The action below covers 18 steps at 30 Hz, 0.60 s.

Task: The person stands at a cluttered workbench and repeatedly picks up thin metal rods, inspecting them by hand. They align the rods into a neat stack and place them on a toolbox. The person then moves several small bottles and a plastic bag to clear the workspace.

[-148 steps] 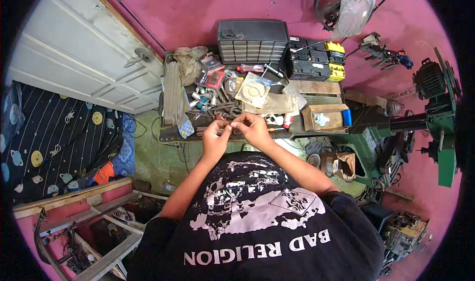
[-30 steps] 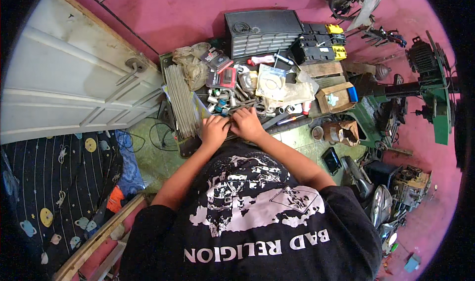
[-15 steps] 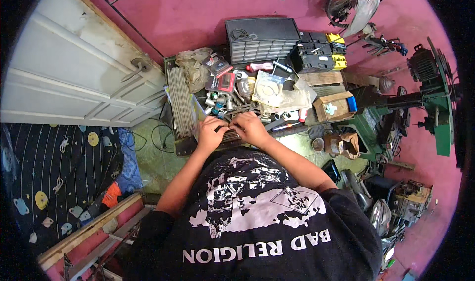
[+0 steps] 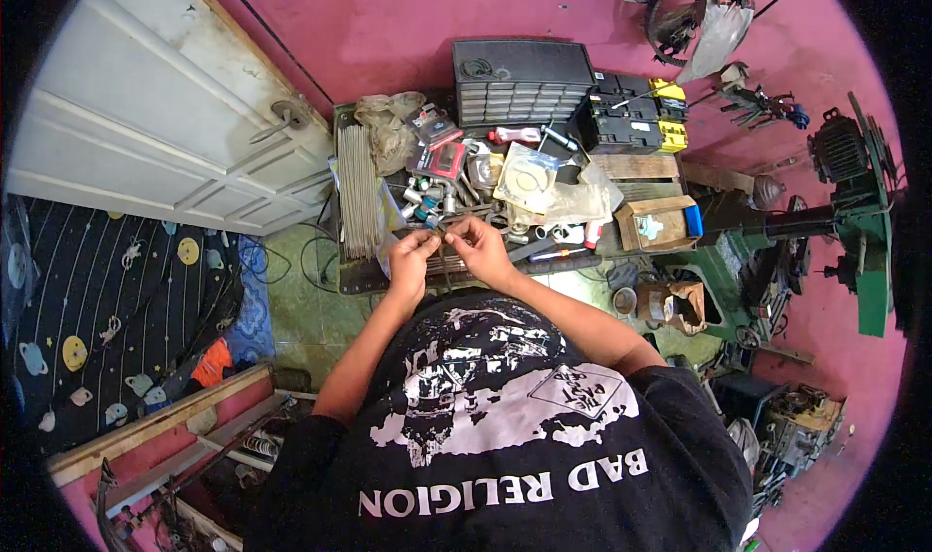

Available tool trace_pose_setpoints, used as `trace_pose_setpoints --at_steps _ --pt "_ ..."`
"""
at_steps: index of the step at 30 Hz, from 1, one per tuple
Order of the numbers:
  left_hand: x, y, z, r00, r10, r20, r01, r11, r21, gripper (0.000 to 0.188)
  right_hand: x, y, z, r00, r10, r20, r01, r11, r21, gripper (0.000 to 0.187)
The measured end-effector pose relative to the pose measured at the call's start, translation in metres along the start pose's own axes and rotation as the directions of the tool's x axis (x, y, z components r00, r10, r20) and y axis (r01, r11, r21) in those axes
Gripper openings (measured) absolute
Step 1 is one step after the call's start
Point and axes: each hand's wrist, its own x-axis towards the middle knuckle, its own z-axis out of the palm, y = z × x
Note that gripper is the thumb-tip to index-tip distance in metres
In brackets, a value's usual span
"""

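My left hand (image 4: 415, 259) and my right hand (image 4: 481, 251) meet over the front edge of the cluttered workbench (image 4: 365, 282). Fingertips of both are pinched together around a small, thin, dark piece, too small to make out. Just beyond my fingers lie several metal sockets (image 4: 449, 203) and loose metal tools. To the left of my left hand is a bundle of thin grey rods (image 4: 357, 198). A red-and-black blister pack (image 4: 442, 160) lies farther back, and clear plastic bags (image 4: 573, 202) are spread to the right.
At the back stand a black drawer cabinet (image 4: 524, 66) and black-and-yellow boxes (image 4: 626, 125). An open wooden box (image 4: 662, 224) sits at the bench's right end, near a green drill press (image 4: 854, 217). A white door (image 4: 175, 115) stands at the left.
Both hands have risen slightly off the bench, with the fingertips still together, and the thin piece between them shows more. The whole view has tilted a little.
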Motion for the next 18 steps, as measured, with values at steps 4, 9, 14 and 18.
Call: trace_pose_setpoints --at_steps 4,9,14,18 --pt "-0.004 0.004 -0.007 0.972 0.216 0.092 -0.229 0.782 0.579 0.009 -0.003 -0.011 -0.013 0.985 0.132 0.113 -0.121 0.988 -0.100 0.010" --pt "-0.020 0.023 0.011 0.851 0.426 0.308 -0.492 0.442 0.750 0.012 -0.002 -0.025 -0.017 0.973 0.147 0.177 -0.119 0.980 -0.156 0.016" --pt "-0.030 0.019 0.018 0.948 0.272 0.163 -0.302 0.617 0.727 0.013 -0.001 -0.023 -0.022 0.989 0.018 0.144 0.031 0.944 -0.329 0.016" --pt "-0.027 0.001 0.011 0.974 0.182 0.133 -0.225 0.765 0.603 0.013 -0.002 -0.028 -0.024 0.977 -0.069 0.202 0.144 0.911 -0.386 0.013"
